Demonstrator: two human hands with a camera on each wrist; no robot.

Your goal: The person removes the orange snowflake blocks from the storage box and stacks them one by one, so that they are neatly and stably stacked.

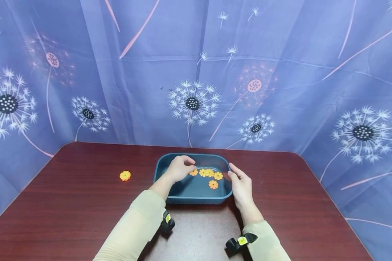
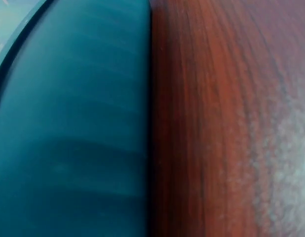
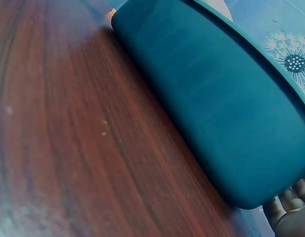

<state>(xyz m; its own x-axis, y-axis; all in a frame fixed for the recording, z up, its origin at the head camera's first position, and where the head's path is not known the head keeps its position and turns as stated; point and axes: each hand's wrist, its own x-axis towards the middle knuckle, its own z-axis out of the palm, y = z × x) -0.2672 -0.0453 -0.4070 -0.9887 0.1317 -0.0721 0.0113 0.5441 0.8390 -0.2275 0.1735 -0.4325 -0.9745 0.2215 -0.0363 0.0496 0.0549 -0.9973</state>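
A teal plastic bin (image 1: 196,200) sits on the table with several orange-yellow notched discs (image 1: 213,185) inside. My left hand (image 1: 179,170) reaches over the bin, thumb and forefinger curved close together beside a partly covered disc (image 1: 193,173); whether they pinch it cannot be made out. At the right wall, my right hand (image 1: 242,186) grips the bin, thumb by the rim and fingers along the outside. The right wrist view shows the bin's outer wall (image 3: 207,94) and fingers (image 3: 290,200) at its end. Only the bin's side (image 2: 83,108) shows in the left wrist view, no hand.
Another orange-yellow disc (image 1: 125,175) lies on the dark red wood-grain table (image 1: 85,203), left of the bin. Behind the table hangs a blue curtain (image 1: 143,90) with a dandelion print. A small orange bit (image 3: 112,14) shows past the bin's far corner in the right wrist view.
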